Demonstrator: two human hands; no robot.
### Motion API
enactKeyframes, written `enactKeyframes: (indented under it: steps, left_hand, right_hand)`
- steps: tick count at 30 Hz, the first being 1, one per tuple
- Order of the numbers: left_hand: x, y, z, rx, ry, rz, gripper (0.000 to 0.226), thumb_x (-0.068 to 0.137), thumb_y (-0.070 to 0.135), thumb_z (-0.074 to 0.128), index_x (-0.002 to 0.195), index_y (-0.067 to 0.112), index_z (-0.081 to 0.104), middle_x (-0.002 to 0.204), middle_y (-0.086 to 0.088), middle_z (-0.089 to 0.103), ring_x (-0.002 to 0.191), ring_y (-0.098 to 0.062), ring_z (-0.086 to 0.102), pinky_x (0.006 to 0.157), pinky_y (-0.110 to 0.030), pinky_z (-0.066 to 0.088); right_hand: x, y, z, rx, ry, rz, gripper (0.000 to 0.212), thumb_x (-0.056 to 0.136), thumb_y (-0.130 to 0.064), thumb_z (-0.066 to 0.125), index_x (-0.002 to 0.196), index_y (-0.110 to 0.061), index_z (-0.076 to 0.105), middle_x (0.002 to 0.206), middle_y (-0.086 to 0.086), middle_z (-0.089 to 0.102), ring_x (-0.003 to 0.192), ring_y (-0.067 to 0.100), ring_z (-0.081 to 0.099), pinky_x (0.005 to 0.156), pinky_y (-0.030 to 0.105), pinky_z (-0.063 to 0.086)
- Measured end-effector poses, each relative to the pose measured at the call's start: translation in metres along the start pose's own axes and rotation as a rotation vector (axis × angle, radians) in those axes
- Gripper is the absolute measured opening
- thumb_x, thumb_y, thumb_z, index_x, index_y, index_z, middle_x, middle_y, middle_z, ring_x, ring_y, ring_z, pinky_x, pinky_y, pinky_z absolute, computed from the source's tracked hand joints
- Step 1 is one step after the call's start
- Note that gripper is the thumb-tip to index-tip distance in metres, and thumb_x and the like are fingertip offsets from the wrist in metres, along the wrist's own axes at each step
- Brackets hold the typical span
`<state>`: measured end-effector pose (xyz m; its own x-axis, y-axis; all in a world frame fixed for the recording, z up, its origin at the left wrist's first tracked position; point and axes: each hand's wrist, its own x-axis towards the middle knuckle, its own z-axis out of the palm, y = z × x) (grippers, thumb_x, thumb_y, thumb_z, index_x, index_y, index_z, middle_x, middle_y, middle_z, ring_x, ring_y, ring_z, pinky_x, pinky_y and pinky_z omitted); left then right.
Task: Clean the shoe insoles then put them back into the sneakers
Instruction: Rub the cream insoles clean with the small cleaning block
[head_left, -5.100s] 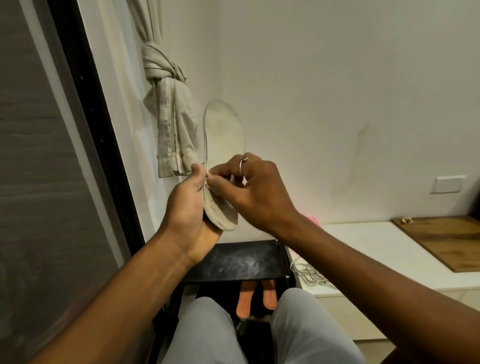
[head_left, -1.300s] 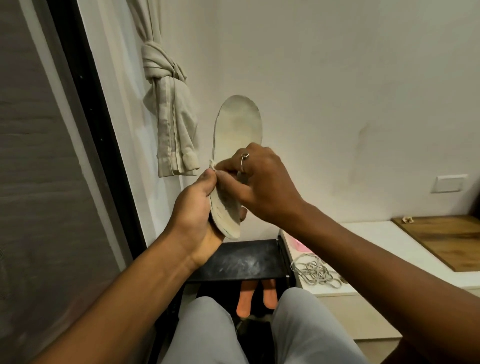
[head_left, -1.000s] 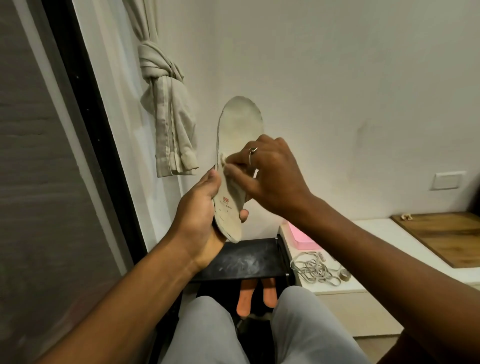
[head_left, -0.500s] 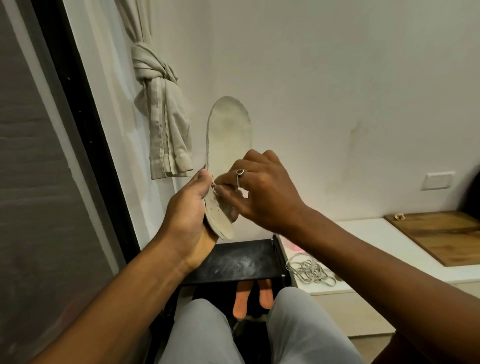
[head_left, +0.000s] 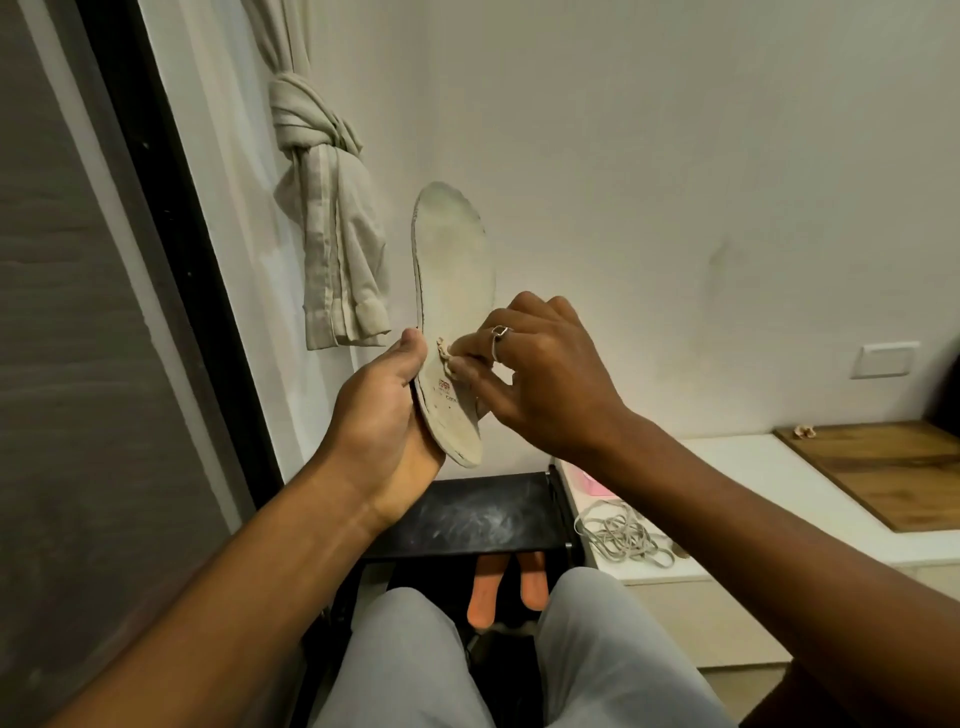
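The insole stands upright in front of the wall, toe up. The left hand grasps its heel half from behind, with the thumb lying along the near edge. The right hand pinches a small pale wad between thumb and forefinger and presses it on the insole's face, just above the printed label.

Half a second ago that pinch sat lower, tight against the left thumb at the edge, and the label was hidden. Now the insole has turned a little toward the camera and the wad has slid up onto the open face — so the rubbing is working over the heel half in short strokes.

That suggests cleaning is mid-way, not finished, as the toe half shows no contact at present. No sneakers are in view. Two orange pieces lie under the black shelf — whether they are insoles I cannot tell. A tangle of bands lies on the worktop.
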<state>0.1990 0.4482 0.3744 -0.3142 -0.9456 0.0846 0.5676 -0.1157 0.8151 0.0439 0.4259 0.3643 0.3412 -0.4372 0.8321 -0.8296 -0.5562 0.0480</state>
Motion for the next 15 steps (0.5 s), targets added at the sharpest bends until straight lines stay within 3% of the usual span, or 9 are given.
enactKeyframes:
  steps: [3, 8, 10, 13, 15]
  left_hand:
    - [0.003, 0.003, -0.004, -0.02, 0.032, 0.006, 0.046, 0.11, 0.036, 0.032, 0.142, 0.009, 0.051, 0.129, -0.02, 0.067, 0.119, -0.03, 0.066, 0.104, -0.045, 0.051]
    - [0.005, 0.004, -0.007, -0.011, 0.102, 0.022, 0.05, 0.11, 0.041, 0.03, 0.137, 0.008, 0.055, 0.125, -0.018, 0.069, 0.107, -0.032, 0.072, 0.083, -0.042, 0.061]
    - [0.006, 0.002, -0.009, 0.001, 0.144, 0.04, 0.05, 0.109, 0.043, 0.03, 0.131, 0.009, 0.059, 0.123, -0.018, 0.07, 0.103, -0.031, 0.073, 0.078, -0.041, 0.062]
    - [0.01, 0.002, -0.012, 0.013, 0.223, 0.044, 0.05, 0.109, 0.043, 0.032, 0.13, 0.008, 0.061, 0.121, -0.02, 0.07, 0.105, -0.033, 0.072, 0.08, -0.044, 0.06]
    - [0.014, 0.001, -0.015, 0.011, 0.269, 0.033, 0.049, 0.109, 0.042, 0.034, 0.128, 0.006, 0.06, 0.118, -0.022, 0.071, 0.097, -0.034, 0.074, 0.071, -0.043, 0.062]
  right_hand:
    - [-0.01, -0.013, 0.005, 0.19, -0.055, 0.072, 0.022, 0.094, -0.034, 0.067, 0.103, -0.019, 0.079, 0.086, -0.006, 0.073, 0.081, 0.013, 0.056, 0.074, 0.033, 0.042]
    - [-0.024, -0.023, 0.0, 0.459, -0.103, 0.23, 0.013, 0.091, -0.028, 0.073, 0.1, -0.021, 0.081, 0.083, -0.013, 0.069, 0.08, 0.007, 0.056, 0.073, 0.009, 0.039]
    - [-0.028, -0.025, -0.001, 0.528, -0.137, 0.247, 0.012, 0.091, -0.028, 0.074, 0.099, -0.023, 0.081, 0.084, -0.014, 0.07, 0.081, 0.008, 0.057, 0.072, 0.014, 0.044]
    - [-0.032, -0.03, 0.003, 0.593, -0.169, 0.245, 0.009, 0.09, -0.028, 0.075, 0.095, -0.024, 0.08, 0.08, -0.021, 0.065, 0.081, 0.009, 0.057, 0.079, 0.034, 0.053]
    - [-0.03, -0.029, 0.005, 0.664, -0.21, 0.267, 0.008, 0.09, -0.026, 0.075, 0.094, -0.021, 0.081, 0.08, -0.019, 0.069, 0.08, 0.011, 0.057, 0.078, 0.027, 0.051]
